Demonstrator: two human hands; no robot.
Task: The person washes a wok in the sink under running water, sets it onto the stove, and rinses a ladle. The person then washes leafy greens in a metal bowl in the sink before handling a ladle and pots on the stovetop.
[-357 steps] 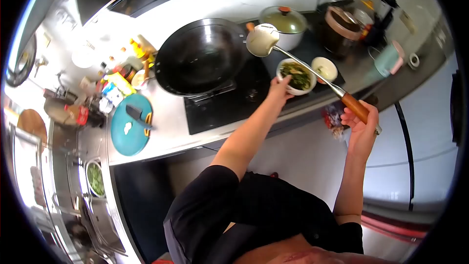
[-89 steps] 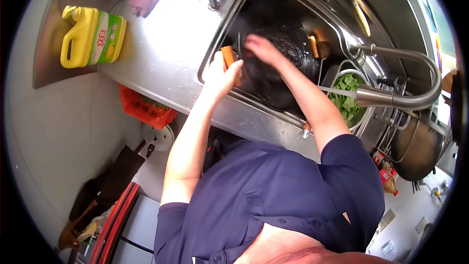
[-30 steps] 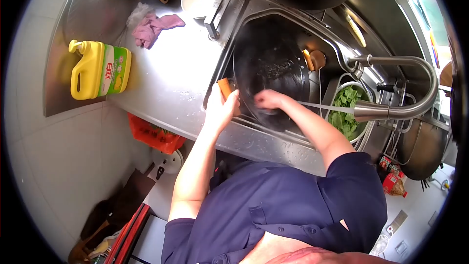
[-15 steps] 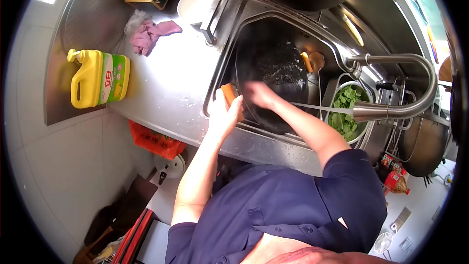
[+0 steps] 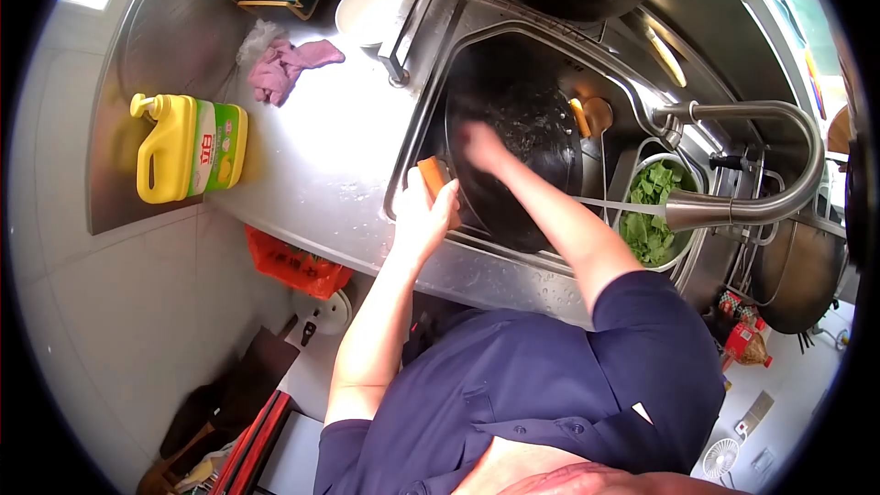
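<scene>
From where I stand, the washing of the wok looks well under way but not finished. It sits inside the sink, tilted as far as I can judge, its dark inner wall wet and shiny, with droplets or a thin film of water near the middle. The left hand is closed around the wooden handle at the near left side, apparently steadying it. The right hand is down inside the wok toward its left wall and blurred, so I can't tell whether it grips a scrubber or how the fingers stand. A stream of water comes from the tap and reaches the right forearm or passes just behind it; which, I can't say. So the wok is in the sink and wetted, and the rubbing, by my reading, is the stage in hand; rinsing off, tipping out the water and lifting the wok clear all look undone. A ladle lies in the sink just beside the wok's far right rim, and leafy greens fill a bowl near the tap. The yellow detergent jug stands on the counter to the left, well apart from both hands.
</scene>
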